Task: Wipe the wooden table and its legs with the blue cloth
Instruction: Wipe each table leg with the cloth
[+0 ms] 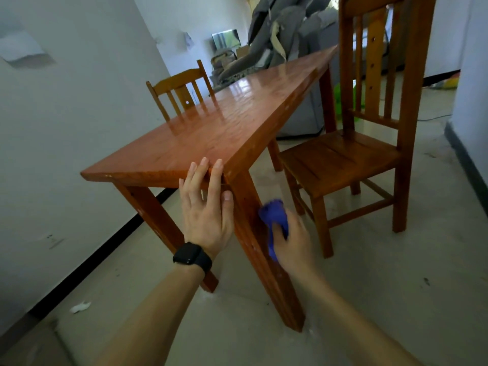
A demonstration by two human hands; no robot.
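Observation:
The wooden table point(216, 128) fills the middle of the view, its glossy top tilted away from me. My left hand point(206, 207), with a black watch at the wrist, rests with straight fingers on the table's near corner. My right hand point(293, 241) grips the crumpled blue cloth point(274, 220) and presses it against the right side of the near table leg point(258, 247). A second near leg point(158, 223) stands to the left.
A wooden chair point(369, 154) stands close on the right of the table, another chair point(182, 91) at its far side. A white wall point(66, 128) runs along the left. A white scrap point(80, 307) lies on the floor. Grey covered furniture point(285, 35) is behind.

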